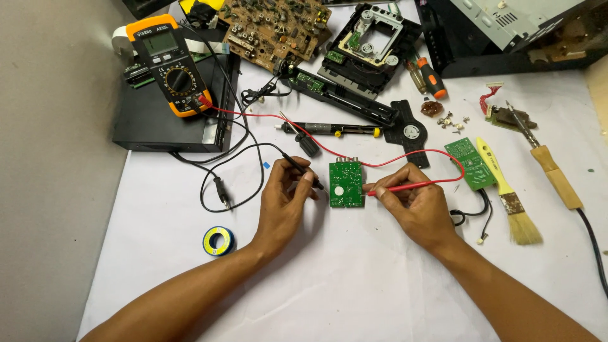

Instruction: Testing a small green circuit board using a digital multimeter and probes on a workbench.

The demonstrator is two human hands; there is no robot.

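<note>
A small green circuit board (346,184) lies flat on the white table (354,278) between my hands. My left hand (285,206) grips a black probe (303,168) whose tip touches the board's left edge. My right hand (411,202) pinches a red probe (405,187) with its tip at the board's right edge. Red and black leads run back to an orange and black multimeter (168,63) resting on a black box (174,117) at the far left.
A second green board (469,163), a yellow-handled brush (506,193) and a wooden-handled soldering iron (544,161) lie right. A desoldering pump (329,130), a brown circuit board (272,28), a disc drive mechanism (367,38), screwdrivers (427,77) and a blue-yellow tape roll (219,240) surround the work spot.
</note>
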